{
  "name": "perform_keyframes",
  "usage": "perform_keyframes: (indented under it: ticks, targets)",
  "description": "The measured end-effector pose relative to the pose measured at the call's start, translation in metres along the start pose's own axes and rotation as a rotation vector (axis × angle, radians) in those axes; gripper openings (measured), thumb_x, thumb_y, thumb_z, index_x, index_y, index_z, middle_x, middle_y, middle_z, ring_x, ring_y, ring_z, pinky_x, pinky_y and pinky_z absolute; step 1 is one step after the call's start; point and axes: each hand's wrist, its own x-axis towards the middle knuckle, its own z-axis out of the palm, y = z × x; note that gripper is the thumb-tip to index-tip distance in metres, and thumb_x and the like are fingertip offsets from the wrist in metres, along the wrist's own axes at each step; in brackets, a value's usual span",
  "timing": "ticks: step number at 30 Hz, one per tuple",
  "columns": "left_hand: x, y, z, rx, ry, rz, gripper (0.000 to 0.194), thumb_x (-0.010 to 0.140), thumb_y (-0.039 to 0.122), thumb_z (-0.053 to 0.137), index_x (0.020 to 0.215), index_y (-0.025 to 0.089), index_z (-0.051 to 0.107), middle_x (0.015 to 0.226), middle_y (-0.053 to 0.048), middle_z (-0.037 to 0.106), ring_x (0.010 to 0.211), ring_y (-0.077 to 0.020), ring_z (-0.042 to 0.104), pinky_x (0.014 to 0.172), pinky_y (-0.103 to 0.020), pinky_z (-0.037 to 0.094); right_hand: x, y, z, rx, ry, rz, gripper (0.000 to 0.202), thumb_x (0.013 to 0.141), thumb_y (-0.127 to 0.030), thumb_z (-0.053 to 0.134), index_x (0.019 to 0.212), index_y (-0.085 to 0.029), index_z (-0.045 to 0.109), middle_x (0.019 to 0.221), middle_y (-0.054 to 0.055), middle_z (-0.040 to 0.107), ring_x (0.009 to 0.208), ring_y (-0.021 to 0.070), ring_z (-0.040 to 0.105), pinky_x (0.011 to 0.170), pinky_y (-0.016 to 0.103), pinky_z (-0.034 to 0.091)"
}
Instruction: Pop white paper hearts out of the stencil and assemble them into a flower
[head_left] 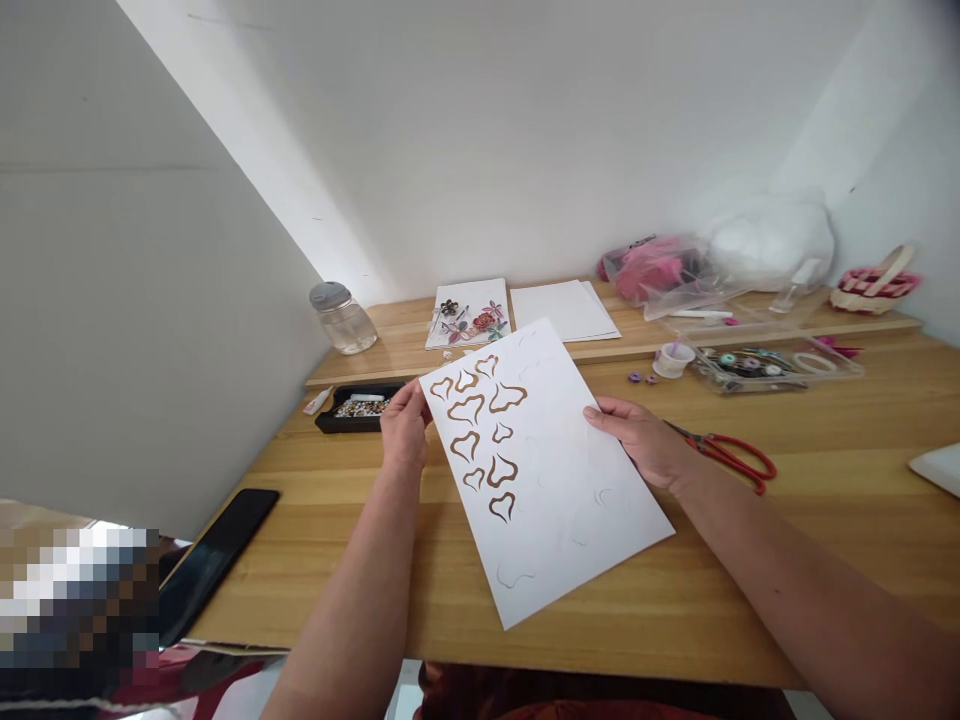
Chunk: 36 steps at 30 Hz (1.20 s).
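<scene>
Overall, the table (675,620) dominates, with the white sheet (559,470) tilted above its near middle. The phone (217,560) lies by the left edge. Next in size, the right hand (641,435) pinches the sheet's right edge, thumb on top, and the left hand (406,422) grips its upper left corner. The scissors (724,450) lie beside the right wrist, held by neither. Smallest are the brown shapes (514,470) along the sheet's left part; whether cut through or coloured is unclear. The step looks like inspection; the next move calls for even, light grips, lest the paper buckle.
</scene>
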Motion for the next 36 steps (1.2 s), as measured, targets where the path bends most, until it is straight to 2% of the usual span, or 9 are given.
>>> perform_keyframes:
  ticks: [3, 7, 13, 20, 24, 27, 29, 33, 36]
  targets:
    - [-0.002, -0.001, 0.002, -0.024, -0.038, -0.03, 0.035, 0.058, 0.021, 0.077, 0.093, 0.018, 0.074, 0.083, -0.004, 0.074, 0.069, -0.0143, 0.065, 0.063, -0.024, 0.048, 0.0, -0.002, 0.001, 0.026, 0.008, -0.006, 0.027, 0.077, -0.037, 0.079, 0.096, -0.018, 0.074, 0.087, 0.005, 0.075, 0.071, 0.0186, 0.069, 0.063, 0.03, 0.057]
    - [-0.006, 0.002, 0.004, -0.048, -0.078, -0.146, 0.031, 0.066, 0.02, 0.065, 0.096, 0.018, 0.074, 0.08, -0.004, 0.073, 0.067, -0.015, 0.065, 0.061, -0.025, 0.047, 0.001, -0.003, 0.0, 0.093, 0.031, -0.026, 0.025, 0.077, -0.036, 0.079, 0.097, -0.02, 0.074, 0.089, 0.004, 0.076, 0.073, 0.0187, 0.07, 0.065, 0.031, 0.057]
    - [-0.008, 0.003, 0.002, -0.074, -0.262, -0.271, 0.054, 0.09, 0.057, 0.049, 0.116, 0.015, 0.071, 0.089, -0.01, 0.074, 0.072, -0.0166, 0.067, 0.064, -0.028, 0.051, 0.008, -0.001, -0.004, 0.163, 0.121, -0.117, 0.026, 0.072, -0.036, 0.082, 0.091, -0.021, 0.073, 0.085, 0.001, 0.075, 0.072, 0.0169, 0.068, 0.066, 0.029, 0.055]
    - [-0.006, -0.006, 0.001, -0.049, -0.255, -0.179, 0.05, 0.075, 0.023, 0.078, 0.123, 0.021, 0.065, 0.098, -0.005, 0.075, 0.065, -0.0089, 0.065, 0.066, -0.023, 0.052, 0.01, -0.004, -0.003, 0.249, 0.233, -0.261, 0.028, 0.07, -0.04, 0.083, 0.088, -0.023, 0.071, 0.086, -0.002, 0.074, 0.076, 0.0164, 0.067, 0.071, 0.029, 0.052]
    - [-0.005, -0.009, 0.0, -0.036, -0.216, -0.221, 0.037, 0.084, 0.038, 0.071, 0.114, 0.017, 0.069, 0.092, -0.007, 0.074, 0.064, -0.0098, 0.064, 0.064, -0.023, 0.053, 0.009, -0.007, -0.001, 0.258, 0.269, -0.287, 0.03, 0.072, -0.042, 0.081, 0.095, -0.025, 0.07, 0.103, 0.001, 0.076, 0.098, 0.0226, 0.068, 0.086, 0.037, 0.053]
    - [-0.003, -0.011, 0.001, -0.047, -0.176, -0.27, 0.047, 0.09, 0.054, 0.057, 0.109, 0.014, 0.071, 0.088, -0.01, 0.074, 0.067, -0.013, 0.066, 0.063, -0.025, 0.054, 0.01, -0.008, -0.002, 0.274, 0.293, -0.295, 0.031, 0.074, -0.042, 0.079, 0.098, -0.026, 0.069, 0.11, 0.002, 0.075, 0.109, 0.0255, 0.066, 0.092, 0.041, 0.053]
    - [-0.004, -0.013, 0.002, -0.04, -0.179, -0.28, 0.045, 0.086, 0.051, 0.062, 0.109, 0.014, 0.071, 0.087, -0.009, 0.073, 0.067, -0.0133, 0.066, 0.06, -0.024, 0.053, 0.011, -0.009, -0.002, 0.302, 0.311, -0.311, 0.032, 0.075, -0.042, 0.079, 0.101, -0.027, 0.068, 0.117, 0.002, 0.073, 0.115, 0.0269, 0.063, 0.096, 0.043, 0.052]
    - [-0.01, -0.014, 0.005, 0.067, -0.276, -0.247, 0.051, 0.063, 0.022, 0.08, 0.112, 0.018, 0.069, 0.08, -0.002, 0.07, 0.054, -0.0075, 0.055, 0.039, -0.015, 0.032, 0.011, -0.011, -0.001, 0.384, 0.307, -0.358, 0.033, 0.078, -0.039, 0.077, 0.107, -0.027, 0.068, 0.129, 0.002, 0.068, 0.127, 0.0277, 0.056, 0.104, 0.044, 0.049]
    - [-0.02, -0.012, 0.01, 0.164, -0.366, -0.292, 0.032, 0.058, 0.017, 0.077, 0.089, 0.015, 0.07, 0.067, 0.0, 0.061, 0.046, -0.0045, 0.044, 0.035, -0.015, 0.014, 0.011, -0.012, 0.0, 0.419, 0.298, -0.393, 0.034, 0.079, -0.039, 0.077, 0.11, -0.028, 0.067, 0.131, 0.001, 0.067, 0.132, 0.0259, 0.053, 0.109, 0.042, 0.046]
